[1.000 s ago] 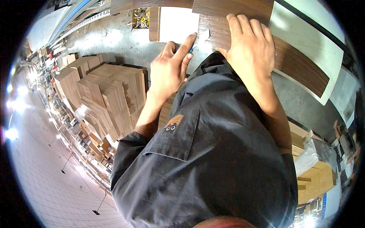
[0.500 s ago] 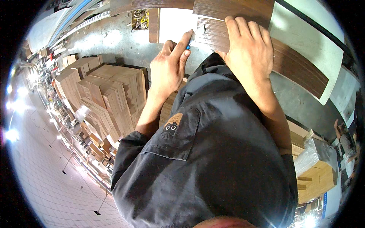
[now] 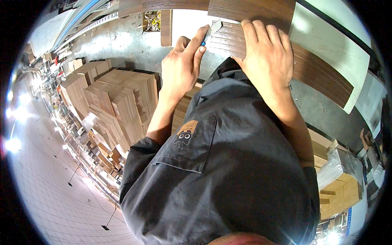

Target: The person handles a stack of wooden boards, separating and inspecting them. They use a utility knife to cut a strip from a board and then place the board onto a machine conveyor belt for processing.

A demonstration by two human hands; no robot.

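A putty knife [image 3: 214,29] with a blue handle and a flat pale metal blade is in my left hand [image 3: 181,63]. My index finger lies stretched along it, with the thumb below. The blade's tip is over the left end of a dark brown wood-grain plank [image 3: 228,38]; whether it touches is unclear. My right hand [image 3: 267,53] spans this plank, its fingers at the far edge and its thumb by the near edge. To the right of the hand, the plank runs on over a pale board.
More brown planks [image 3: 251,9] lie beyond on the white work surface [image 3: 188,26]. Stacked flat cartons [image 3: 118,94] stand on the floor at left. A box of scraps [image 3: 152,20] sits at far left. Wooden pieces and plastic wrap [image 3: 337,167] are at right, near another person's arm [image 3: 364,139].
My left hand has tilted the putty knife, and its blade has shifted slightly farther away and now shows its flat side. My right hand stays in almost the same place on the plank.
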